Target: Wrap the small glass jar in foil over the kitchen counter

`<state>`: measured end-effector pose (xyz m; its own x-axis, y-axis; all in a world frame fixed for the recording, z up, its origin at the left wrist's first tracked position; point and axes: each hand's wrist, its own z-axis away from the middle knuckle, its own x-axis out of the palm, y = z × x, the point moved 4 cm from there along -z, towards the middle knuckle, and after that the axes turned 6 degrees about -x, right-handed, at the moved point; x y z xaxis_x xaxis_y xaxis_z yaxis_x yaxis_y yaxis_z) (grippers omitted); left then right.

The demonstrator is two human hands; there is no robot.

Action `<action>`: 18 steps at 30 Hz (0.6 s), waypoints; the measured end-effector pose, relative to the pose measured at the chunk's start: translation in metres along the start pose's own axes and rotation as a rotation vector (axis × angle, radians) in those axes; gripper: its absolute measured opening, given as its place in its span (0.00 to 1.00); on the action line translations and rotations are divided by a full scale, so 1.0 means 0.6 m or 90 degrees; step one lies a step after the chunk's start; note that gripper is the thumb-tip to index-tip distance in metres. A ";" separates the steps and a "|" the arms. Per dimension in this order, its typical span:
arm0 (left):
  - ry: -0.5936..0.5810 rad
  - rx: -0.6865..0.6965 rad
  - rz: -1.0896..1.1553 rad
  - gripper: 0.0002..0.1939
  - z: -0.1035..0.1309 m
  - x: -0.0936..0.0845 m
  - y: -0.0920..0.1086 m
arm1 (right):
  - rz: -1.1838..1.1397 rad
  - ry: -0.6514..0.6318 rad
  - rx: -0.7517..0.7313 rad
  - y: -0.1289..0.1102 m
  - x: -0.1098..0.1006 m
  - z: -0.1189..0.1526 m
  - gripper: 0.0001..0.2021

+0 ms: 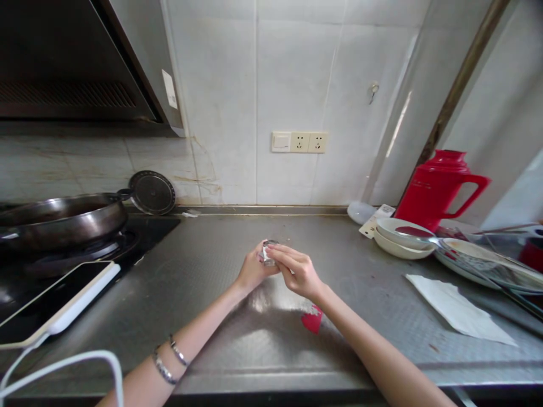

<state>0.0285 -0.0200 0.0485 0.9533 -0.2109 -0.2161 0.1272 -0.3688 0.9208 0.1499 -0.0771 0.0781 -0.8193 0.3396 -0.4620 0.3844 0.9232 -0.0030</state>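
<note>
My left hand [253, 267] is wrapped round a small clear-and-silver container [268, 257], held just over the middle of the steel counter [203, 271]. Stretched across its top are the fingers of my right hand [299, 272], pressed together at the near rim. Its exact kind is hard to make out, since both hands cover most of it. A torn red piece [313, 320] lies on the counter below my right wrist, apart from both hands.
At left, a steel pan [63, 226] stands on the black stove, with a phone [55, 302] and white cable nearer me. To the right are stacked bowls [403, 237], a red thermos [439, 189], a plate with utensils [479, 260] and a white paper napkin [456, 308].
</note>
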 end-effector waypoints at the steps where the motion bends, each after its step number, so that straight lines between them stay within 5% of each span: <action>1: 0.003 0.005 -0.001 0.26 -0.001 -0.002 0.001 | -0.005 -0.002 0.002 -0.002 0.001 0.000 0.20; 5: 0.032 0.005 0.010 0.23 -0.005 -0.007 -0.006 | -0.031 0.016 0.050 -0.007 0.003 -0.005 0.17; 12: 0.018 -0.040 0.103 0.32 -0.001 -0.002 -0.013 | 0.039 0.195 0.275 0.029 -0.029 -0.006 0.11; 18: -0.038 -0.055 0.096 0.34 0.012 0.014 -0.012 | -0.029 0.116 0.346 0.067 -0.008 0.010 0.11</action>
<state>0.0333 -0.0255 0.0375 0.9459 -0.3117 -0.0905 0.0102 -0.2503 0.9681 0.1716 -0.0427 0.0750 -0.8818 0.3721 -0.2899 0.4710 0.7286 -0.4973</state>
